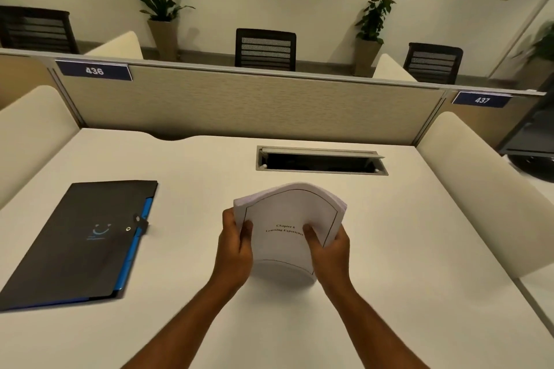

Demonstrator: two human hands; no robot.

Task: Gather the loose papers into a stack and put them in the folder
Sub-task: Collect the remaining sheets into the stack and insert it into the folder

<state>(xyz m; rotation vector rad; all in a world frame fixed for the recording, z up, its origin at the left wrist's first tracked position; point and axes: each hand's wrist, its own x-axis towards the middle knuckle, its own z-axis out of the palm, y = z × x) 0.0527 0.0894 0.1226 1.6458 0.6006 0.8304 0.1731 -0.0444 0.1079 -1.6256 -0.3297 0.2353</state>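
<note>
Both hands grasp a thick stack of white printed papers [289,225] stood on its lower edge on the plain white desk [404,249]: the left hand [235,244] at nine o'clock, the right hand [329,244] at three. This looks like squaring the gathered stack. The closed black folder with a blue edge [81,241] lies well apart at ten o'clock; next it likely needs opening, which means freeing one hand.

A white counter [389,249] carried an open metal cable hatch [320,160] near its far edge. Behind that edge stood a beige partition [254,105] with number plates 436 [94,70] and 437 [481,100]. Beyond it were dark mesh chairs [265,49] and potted plants [160,9].
</note>
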